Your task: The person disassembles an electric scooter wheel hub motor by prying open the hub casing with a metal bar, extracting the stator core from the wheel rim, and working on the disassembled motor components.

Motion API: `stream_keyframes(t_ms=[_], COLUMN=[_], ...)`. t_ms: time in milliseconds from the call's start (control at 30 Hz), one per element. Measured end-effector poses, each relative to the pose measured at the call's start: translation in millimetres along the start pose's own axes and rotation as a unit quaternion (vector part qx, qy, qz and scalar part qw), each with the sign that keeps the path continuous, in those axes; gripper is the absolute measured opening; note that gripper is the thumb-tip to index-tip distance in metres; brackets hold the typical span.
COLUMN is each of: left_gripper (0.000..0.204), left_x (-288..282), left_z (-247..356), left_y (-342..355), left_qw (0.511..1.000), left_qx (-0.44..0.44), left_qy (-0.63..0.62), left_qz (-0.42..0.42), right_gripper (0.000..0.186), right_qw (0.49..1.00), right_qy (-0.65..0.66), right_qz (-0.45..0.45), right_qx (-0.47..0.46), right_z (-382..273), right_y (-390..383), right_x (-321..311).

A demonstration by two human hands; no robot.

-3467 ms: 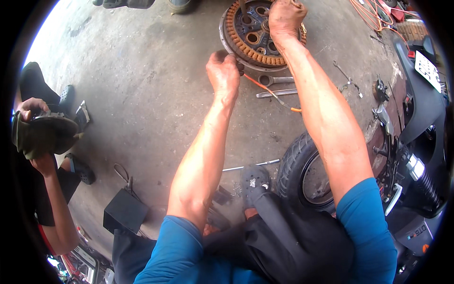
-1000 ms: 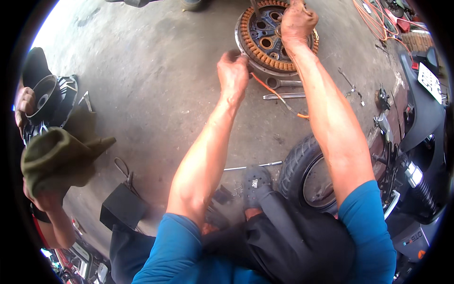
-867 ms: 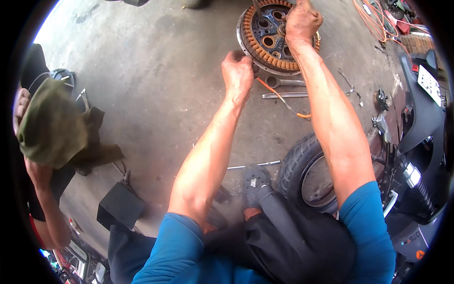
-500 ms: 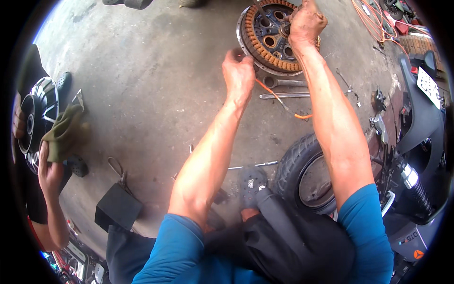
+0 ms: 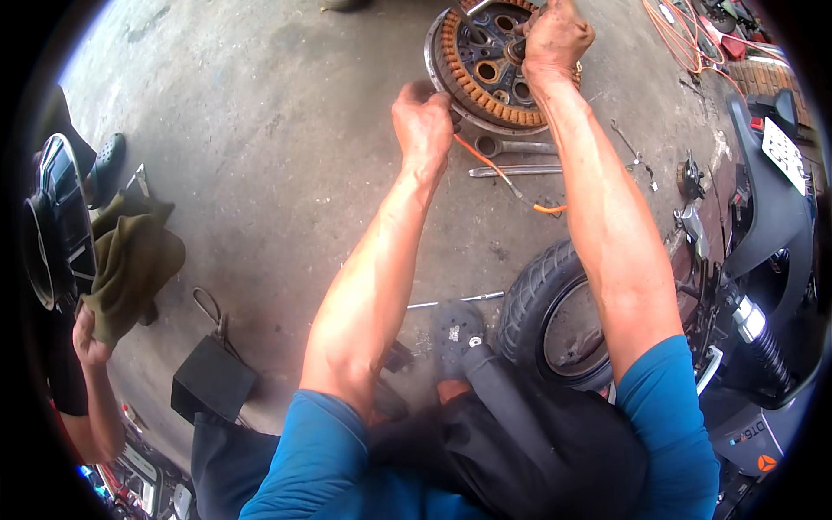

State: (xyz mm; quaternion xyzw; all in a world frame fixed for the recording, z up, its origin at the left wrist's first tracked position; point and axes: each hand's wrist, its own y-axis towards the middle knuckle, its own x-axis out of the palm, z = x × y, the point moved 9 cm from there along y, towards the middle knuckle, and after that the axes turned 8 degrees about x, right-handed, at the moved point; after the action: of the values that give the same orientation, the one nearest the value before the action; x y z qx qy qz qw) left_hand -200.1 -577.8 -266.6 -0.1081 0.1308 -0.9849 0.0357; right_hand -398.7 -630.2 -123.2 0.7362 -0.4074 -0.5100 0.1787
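Note:
A round hub motor point(image 5: 498, 113) with a ring of rust-coloured teeth and a dark, holed inner plate lies on the concrete at the upper centre right. My left hand point(image 5: 422, 126) grips its near-left rim, fingers curled and partly hidden. Over its right side, close to the hub, my right hand point(image 5: 559, 43) is closed in a fist; what it holds is hidden. A metal bar point(image 5: 475, 9) crosses the motor's far edge. From beside my left hand an orange cable point(image 5: 485, 160) runs over the floor.
Nearer than the motor lie a large ring wrench point(image 5: 520, 148) and a flat steel bar point(image 5: 511, 172). A tyre point(image 5: 520, 321) rests by my foot, a motorbike point(image 5: 763, 225) stands right. At left, another person's hand point(image 5: 91, 338) holds an olive cloth point(image 5: 139, 260) against a wheel point(image 5: 56, 230).
My hands and the motor sit slightly farther left in the picture, keeping nearly the same pose. At left, the other person's wheel has turned and the cloth has shifted.

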Motion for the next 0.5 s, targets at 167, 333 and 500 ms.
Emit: stream_keyframes(t_ms=[167, 333, 500], left_gripper=[0.027, 0.027, 0.027], left_x=[-2.2, -0.5, 1.9], left_z=[-1.1, -0.2, 0.4], left_y=[-0.6, -0.7, -1.6], left_qw=[1.000, 1.000, 0.999], left_qx=[-0.006, -0.005, 0.005], left_qy=[-0.010, -0.012, -0.031], left_qz=[-0.002, 0.003, 0.002], right_gripper=[0.039, 0.047, 0.047], right_qw=[0.948, 0.963, 0.901], right_qy=[0.209, 0.199, 0.293], right_qz=[-0.082, 0.021, -0.071], right_qx=[0.226, 0.182, 0.311], right_z=[14.4, 26.5, 29.4], right_y=[-5.0, 1.3, -6.7], right_x=[4.8, -1.5, 5.8])
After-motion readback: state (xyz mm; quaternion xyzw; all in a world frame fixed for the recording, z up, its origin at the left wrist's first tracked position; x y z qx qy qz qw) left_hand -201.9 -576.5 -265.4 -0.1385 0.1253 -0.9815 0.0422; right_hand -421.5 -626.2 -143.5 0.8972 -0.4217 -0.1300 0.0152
